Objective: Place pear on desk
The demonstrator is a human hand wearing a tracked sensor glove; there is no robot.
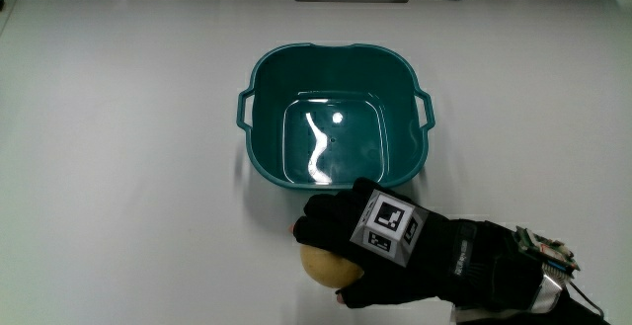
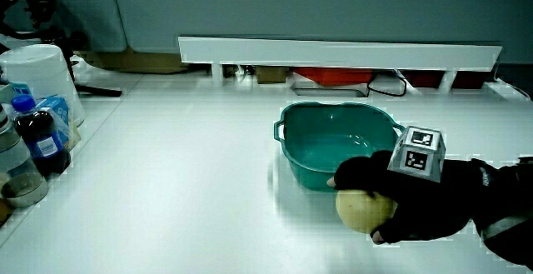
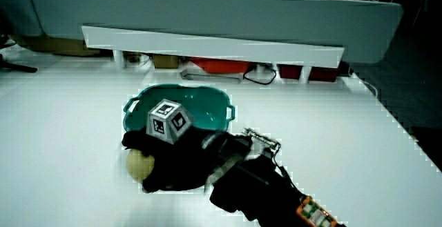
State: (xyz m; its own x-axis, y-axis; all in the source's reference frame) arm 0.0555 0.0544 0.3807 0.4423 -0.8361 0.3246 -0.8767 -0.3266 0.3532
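Reading progress: you have the pear (image 1: 321, 264) out of the teal basin (image 1: 259, 118) and down at the white desk (image 1: 118, 167), just beside the basin's wall on the side nearer you; it appears to touch the desk, though contact is a judgement, not a certainty.
Bottles: in a side view, a dark cola bottle (image 2: 42, 141) and a white tub (image 2: 37, 70) stand at the table's edge, well apart from the basin; they play no part in your task.
Pear: rounded, pale yellow, matt skin; only its exposed half shows from under the glove in both side views (image 2: 360, 210) (image 3: 138, 163).
Hand: your hand (image 1: 370, 251) lies over the pear with fingers curled around it, clamped on the fruit; the patterned cube (image 1: 388, 224) sits on its back.
Glove: black, soft fabric, dull finish; the forearm runs toward you.
Basin: squarish with rounded corners, two small lug handles, smooth glossy plastic; its floor shines with reflected light and holds nothing visible.
Desk: flat, white, faintly reflective.
Partition: a low white shelf (image 2: 333, 53) runs along the table past the basin.
Remaining: you have yet to loosen the fingers and lift the hand clear; judged nearly complete.
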